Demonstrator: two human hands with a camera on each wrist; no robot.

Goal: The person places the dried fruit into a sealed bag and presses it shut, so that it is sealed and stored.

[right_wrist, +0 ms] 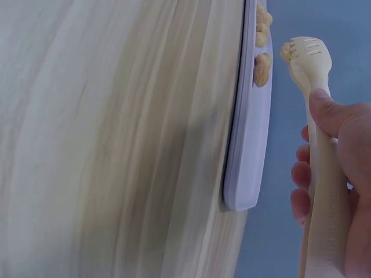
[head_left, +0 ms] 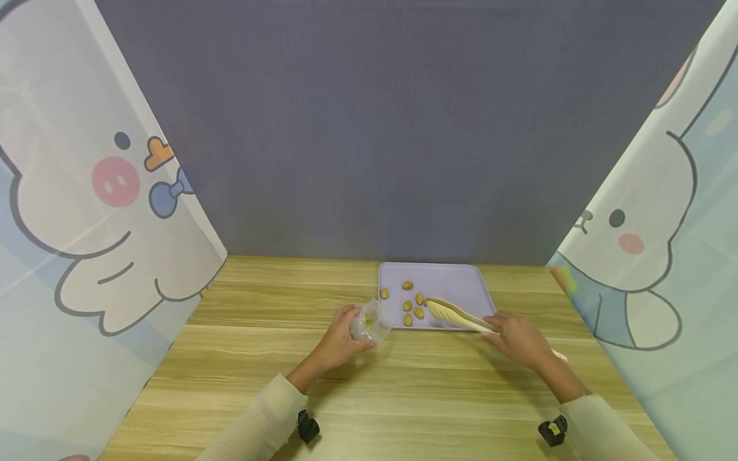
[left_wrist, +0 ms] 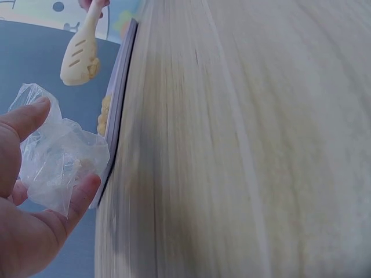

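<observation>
My left hand [head_left: 336,342] holds a clear plastic bag [head_left: 371,322], its thumb and fingers spread around the sides. Something yellowish shows inside the bag. Cream slotted tongs [head_left: 452,315] are gripped in my right hand [head_left: 521,340], fingers on one arm and thumb on the other. Between the tong tips is a tan nut-like piece [right_wrist: 286,52], just above the lilac tray [head_left: 455,282]. Several similar brown-yellow pieces [head_left: 407,285] lie on the tray's left half. The bag hangs beside the tray's near left corner.
The tray lies on a wood-grain table [head_left: 277,301] near its back edge. A dark grey panel [head_left: 369,128] rises behind. Cartoon-printed sheets [head_left: 646,211] stand at both sides. A small black device [head_left: 308,426] is at the left cuff, with another [head_left: 553,431] by the right.
</observation>
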